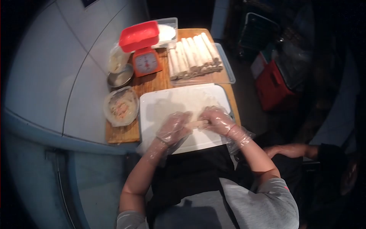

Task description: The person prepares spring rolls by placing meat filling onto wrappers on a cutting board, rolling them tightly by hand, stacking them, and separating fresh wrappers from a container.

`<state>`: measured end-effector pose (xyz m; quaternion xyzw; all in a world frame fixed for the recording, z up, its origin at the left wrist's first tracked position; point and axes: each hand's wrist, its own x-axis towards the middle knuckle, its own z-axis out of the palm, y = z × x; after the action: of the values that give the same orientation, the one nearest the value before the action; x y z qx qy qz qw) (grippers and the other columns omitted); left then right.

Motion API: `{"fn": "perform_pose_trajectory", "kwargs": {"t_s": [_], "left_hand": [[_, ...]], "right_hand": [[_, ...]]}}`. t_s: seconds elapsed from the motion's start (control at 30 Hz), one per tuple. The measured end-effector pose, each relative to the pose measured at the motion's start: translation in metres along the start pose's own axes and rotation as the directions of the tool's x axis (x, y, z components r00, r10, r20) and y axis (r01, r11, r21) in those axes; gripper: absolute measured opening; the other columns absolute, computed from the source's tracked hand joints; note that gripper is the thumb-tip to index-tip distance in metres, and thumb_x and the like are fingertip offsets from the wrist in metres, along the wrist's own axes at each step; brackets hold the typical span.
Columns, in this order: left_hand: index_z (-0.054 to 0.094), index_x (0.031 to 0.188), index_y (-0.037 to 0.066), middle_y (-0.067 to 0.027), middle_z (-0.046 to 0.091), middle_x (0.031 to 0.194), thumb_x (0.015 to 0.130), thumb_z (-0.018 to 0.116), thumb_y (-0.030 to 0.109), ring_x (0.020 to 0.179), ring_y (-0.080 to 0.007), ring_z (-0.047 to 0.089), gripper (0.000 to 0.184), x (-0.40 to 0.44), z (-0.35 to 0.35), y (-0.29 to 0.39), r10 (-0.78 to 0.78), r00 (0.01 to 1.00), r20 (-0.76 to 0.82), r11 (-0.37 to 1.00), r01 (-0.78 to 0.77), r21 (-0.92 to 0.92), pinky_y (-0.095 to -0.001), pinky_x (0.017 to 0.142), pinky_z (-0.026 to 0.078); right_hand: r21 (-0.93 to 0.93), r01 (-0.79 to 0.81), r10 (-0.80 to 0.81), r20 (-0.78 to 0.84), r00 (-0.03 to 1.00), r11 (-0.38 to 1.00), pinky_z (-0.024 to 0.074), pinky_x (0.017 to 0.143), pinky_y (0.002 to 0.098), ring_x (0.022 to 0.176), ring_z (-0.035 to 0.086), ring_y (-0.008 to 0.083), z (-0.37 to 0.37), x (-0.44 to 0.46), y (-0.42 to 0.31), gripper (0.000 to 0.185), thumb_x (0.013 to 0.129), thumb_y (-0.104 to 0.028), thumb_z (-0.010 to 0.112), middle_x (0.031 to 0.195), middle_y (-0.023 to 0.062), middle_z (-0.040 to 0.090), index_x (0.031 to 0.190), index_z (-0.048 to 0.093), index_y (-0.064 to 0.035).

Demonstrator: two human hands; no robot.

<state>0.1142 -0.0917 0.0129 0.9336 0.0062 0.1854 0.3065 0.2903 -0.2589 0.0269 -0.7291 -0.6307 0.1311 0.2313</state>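
Both my hands wear clear plastic gloves and are over a white cutting board (158, 97). Between them is a short pale roll (197, 124), lying crosswise. My left hand (174, 126) closes on its left end, and my right hand (215, 120) has its fingers curled round the right end. The fingers cover both ends. White powder or smears mark the board's far part. Beyond it, several long whitish rolls (192, 55) lie side by side in a stack on a clear plastic lid or tray (227, 72).
On the wooden table (152, 82) stand a red dial scale (146, 63), a metal bowl (121, 78), a bowl with pinkish filling (122, 108) and a clear container of white stuff (167, 33). A tiled wall borders the left. At right are a red box (272, 84) and another person's arm (293, 150).
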Motion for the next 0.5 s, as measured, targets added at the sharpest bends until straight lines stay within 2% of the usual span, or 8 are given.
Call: {"fn": "perform_pose_trajectory", "kwargs": {"t_s": [0.13,0.17,0.27,0.33,0.37,0.43,0.47,0.5], "left_hand": [[0.049,0.137,-0.003,-0.0190,0.064,0.097,0.084,0.072,0.024,0.091,-0.0377,0.062,0.064,-0.001,0.000,0.000,-0.033,0.997,0.066,0.998,0.036,-0.043,-0.0450,0.084,0.049],[0.047,0.139,-0.003,-0.0196,0.064,0.097,0.084,0.072,0.024,0.093,-0.0383,0.062,0.066,0.001,0.001,0.001,-0.052,0.995,0.087,0.998,0.056,-0.042,-0.0449,0.085,0.049],[0.042,0.143,-0.005,-0.0251,0.059,0.118,0.085,0.070,0.021,0.111,-0.0416,0.058,0.069,-0.002,-0.007,0.034,-0.161,0.981,0.108,0.985,0.153,0.076,-0.0460,0.097,0.046],[0.043,0.140,-0.007,-0.0266,0.055,0.129,0.084,0.067,0.021,0.118,-0.0402,0.056,0.067,-0.017,0.009,0.050,-0.048,0.997,-0.056,0.978,0.058,0.199,-0.0471,0.101,0.045],[0.044,0.139,-0.009,-0.0273,0.053,0.134,0.084,0.066,0.020,0.121,-0.0395,0.055,0.066,-0.028,0.018,0.060,0.013,0.992,-0.127,0.963,0.022,0.267,-0.0476,0.103,0.044],[0.036,0.144,-0.010,-0.0304,0.040,0.147,0.086,0.066,0.024,0.134,-0.0419,0.044,0.073,-0.046,0.040,0.070,0.075,0.984,-0.163,0.979,-0.042,0.198,-0.0523,0.111,0.036],[0.030,0.147,-0.011,-0.0294,0.030,0.155,0.091,0.061,0.029,0.144,-0.0400,0.032,0.075,-0.052,0.044,0.074,-0.043,0.994,-0.096,0.984,0.058,0.167,-0.0549,0.118,0.024],[0.031,0.146,-0.011,-0.0288,0.030,0.155,0.092,0.059,0.031,0.144,-0.0396,0.032,0.074,-0.051,0.043,0.074,-0.074,0.996,-0.059,0.980,0.083,0.182,-0.0546,0.118,0.023]], "right_hand": [[-0.014,0.009,-0.009,0.022,1.000,1.000,0.0480,0.084,0.0444,0.093,0.063,0.0345,-0.004,0.002,0.000,0.028,0.074,-0.020,0.081,0.094,0.0118,0.066,0.096,0.069,-0.0074],[-0.042,0.011,-0.012,-0.021,1.000,0.999,0.0481,0.084,0.0445,0.093,0.063,0.0340,-0.005,0.000,-0.003,0.029,0.073,-0.020,0.081,0.095,0.0114,0.066,0.097,0.069,-0.0074],[-0.117,0.036,-0.054,-0.150,0.987,0.992,0.0480,0.086,0.0450,0.097,0.063,0.0337,-0.005,-0.013,-0.019,0.035,0.073,-0.019,0.080,0.098,0.0109,0.066,0.103,0.067,-0.0074],[-0.140,0.108,-0.139,-0.233,0.962,0.984,0.0476,0.089,0.0457,0.102,0.062,0.0348,-0.008,-0.023,-0.038,0.042,0.074,-0.018,0.079,0.105,0.0114,0.066,0.112,0.065,-0.0075],[-0.115,0.138,-0.161,-0.223,0.961,0.984,0.0469,0.091,0.0465,0.106,0.061,0.0360,-0.003,-0.028,-0.043,0.046,0.075,-0.016,0.078,0.110,0.0125,0.065,0.117,0.063,-0.0074],[-0.069,0.191,-0.201,-0.215,0.956,0.979,0.0456,0.095,0.0481,0.115,0.059,0.0384,0.005,-0.038,-0.051,0.054,0.076,-0.014,0.075,0.121,0.0146,0.063,0.127,0.059,-0.0074],[-0.113,0.160,-0.174,-0.132,0.976,0.981,0.0413,0.101,0.0501,0.126,0.053,0.0412,0.012,-0.044,-0.051,0.060,0.079,-0.013,0.072,0.135,0.0173,0.056,0.136,0.054,-0.0082],[-0.132,0.145,-0.164,-0.150,0.975,0.981,0.0402,0.103,0.0501,0.127,0.052,0.0406,0.019,-0.043,-0.048,0.060,0.079,-0.014,0.071,0.136,0.0173,0.055,0.136,0.054,-0.0082]]}}
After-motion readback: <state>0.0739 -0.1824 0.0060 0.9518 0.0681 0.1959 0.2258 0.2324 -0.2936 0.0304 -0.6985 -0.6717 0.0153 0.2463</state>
